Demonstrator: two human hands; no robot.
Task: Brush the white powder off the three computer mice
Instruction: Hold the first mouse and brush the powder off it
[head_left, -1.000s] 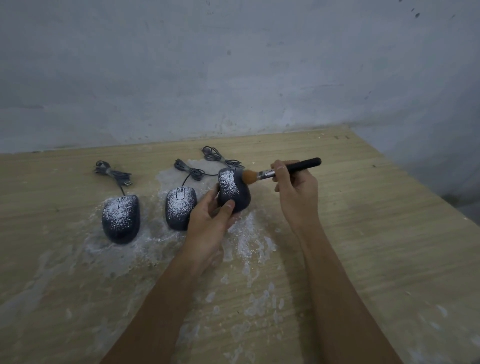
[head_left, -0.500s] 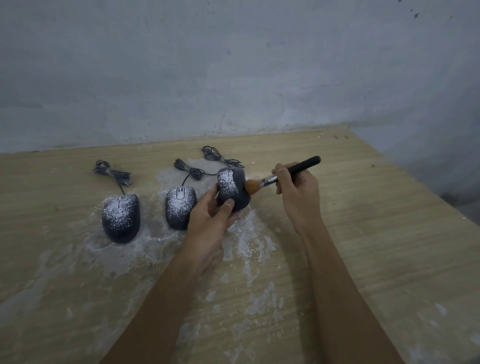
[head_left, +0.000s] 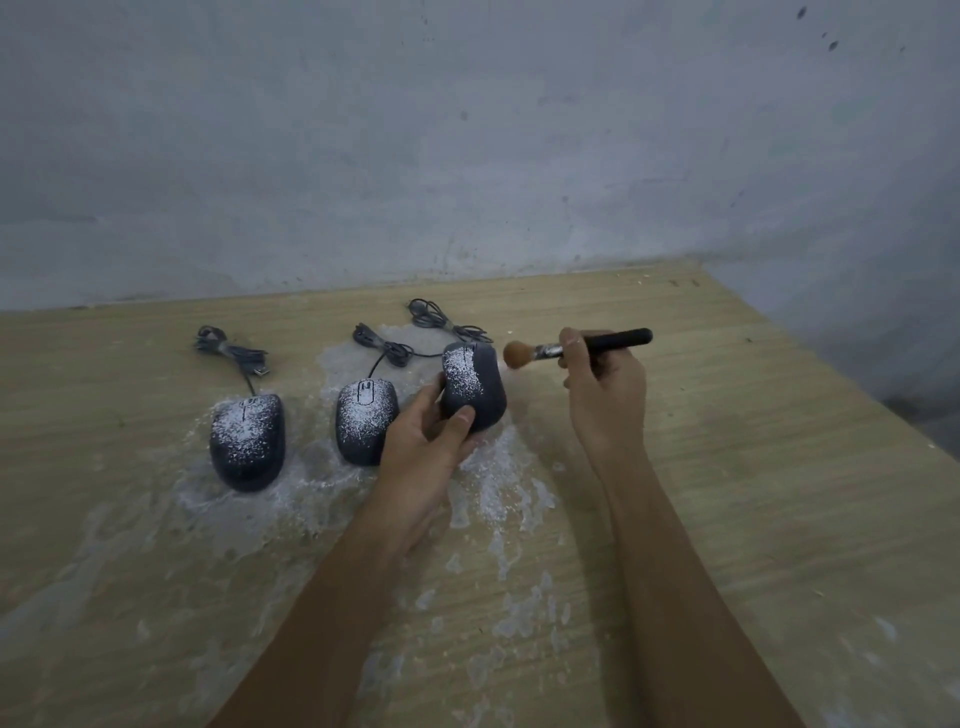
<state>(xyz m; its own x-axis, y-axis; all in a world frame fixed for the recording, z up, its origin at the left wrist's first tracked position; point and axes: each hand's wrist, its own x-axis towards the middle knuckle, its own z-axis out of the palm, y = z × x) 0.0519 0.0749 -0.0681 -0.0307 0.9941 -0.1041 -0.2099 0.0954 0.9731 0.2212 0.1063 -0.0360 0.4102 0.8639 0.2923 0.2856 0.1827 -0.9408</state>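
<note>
The brush (head_left: 571, 349) has pulled back from the right mouse (head_left: 475, 384). Its soft tip is now just beside the mouse, not touching. The right hand (head_left: 605, 384) pinches the black handle. The left hand (head_left: 431, 441) grips the right mouse, tipped up, toward the bench's (head_left: 779, 467) back edge. The middle mouse (head_left: 366, 421) and left mouse (head_left: 248, 441) lie flat in white powder (head_left: 488, 493). A grey wall (head_left: 467, 130) stands behind.

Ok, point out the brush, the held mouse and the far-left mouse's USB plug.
brush (head_left: 516, 354), head view, on the bristles.
held mouse (head_left: 463, 378), head view, on its powdered top.
USB plug (head_left: 263, 370), head view, on the metal end.
</note>
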